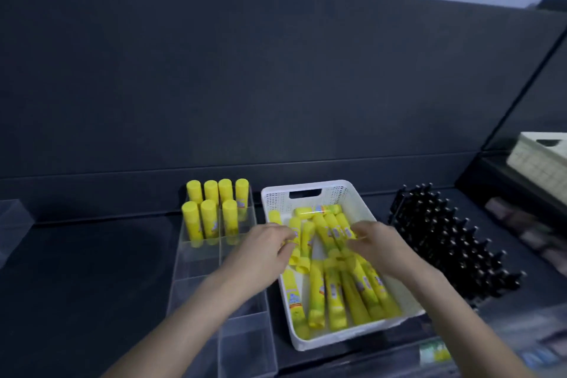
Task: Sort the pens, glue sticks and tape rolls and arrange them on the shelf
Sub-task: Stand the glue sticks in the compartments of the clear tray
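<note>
A white perforated basket (306,193) sits on the dark shelf and holds several yellow glue sticks (334,294) lying flat. To its left a clear divided organizer (196,282) has several yellow glue sticks (211,215) standing upright in its far compartments. Both hands reach into the basket. My left hand (264,248) has its fingers curled round a glue stick at the basket's left side. My right hand (377,248) pinches a glue stick near the middle of the pile.
A block of black pens (451,242) stands in rows right of the basket. A cream basket (540,163) sits on a raised ledge at far right. A clear box (13,218) is at far left. The shelf's dark back wall rises behind.
</note>
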Motion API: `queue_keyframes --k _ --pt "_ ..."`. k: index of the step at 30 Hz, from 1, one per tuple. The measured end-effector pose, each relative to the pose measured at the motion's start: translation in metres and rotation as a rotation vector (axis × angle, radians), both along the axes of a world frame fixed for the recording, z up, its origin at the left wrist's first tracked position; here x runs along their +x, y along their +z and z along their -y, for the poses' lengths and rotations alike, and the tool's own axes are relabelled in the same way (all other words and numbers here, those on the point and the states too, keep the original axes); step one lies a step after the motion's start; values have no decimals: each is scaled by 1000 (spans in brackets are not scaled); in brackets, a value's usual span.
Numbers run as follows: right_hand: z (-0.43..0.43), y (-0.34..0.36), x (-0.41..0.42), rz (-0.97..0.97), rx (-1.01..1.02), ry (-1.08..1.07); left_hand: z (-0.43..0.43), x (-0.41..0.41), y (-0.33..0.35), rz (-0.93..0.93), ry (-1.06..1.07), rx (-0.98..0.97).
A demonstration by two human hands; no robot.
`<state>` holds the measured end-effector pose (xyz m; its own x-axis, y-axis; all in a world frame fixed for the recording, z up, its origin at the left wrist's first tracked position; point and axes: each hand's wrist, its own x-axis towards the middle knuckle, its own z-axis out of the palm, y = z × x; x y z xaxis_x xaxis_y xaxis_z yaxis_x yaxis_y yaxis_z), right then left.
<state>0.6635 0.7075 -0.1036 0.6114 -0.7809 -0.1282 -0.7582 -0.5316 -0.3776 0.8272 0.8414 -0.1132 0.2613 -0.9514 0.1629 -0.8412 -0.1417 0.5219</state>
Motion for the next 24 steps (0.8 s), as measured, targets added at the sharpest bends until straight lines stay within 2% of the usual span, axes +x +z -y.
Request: queue_keyframes --k 3,7,10,16,20,24 --pt "-1 -14 -16 -140 34 47 33 -16 -11 92 9 209" --pt "6 -29 -2 -186 41 34 70 -23 -17 201 95 449" --pt "14 -34 19 -200 15 28 86 -29 -19 252 127 556" --pt "17 -46 48 -334 -181 57 97 -32 -28 115 319 599" --pt "17 -52 60 -345 -170 129 101 -29 -33 -24 417 570" --pt "21 -57 61 -199 -15 58 97 -22 -30 -121 451 489"
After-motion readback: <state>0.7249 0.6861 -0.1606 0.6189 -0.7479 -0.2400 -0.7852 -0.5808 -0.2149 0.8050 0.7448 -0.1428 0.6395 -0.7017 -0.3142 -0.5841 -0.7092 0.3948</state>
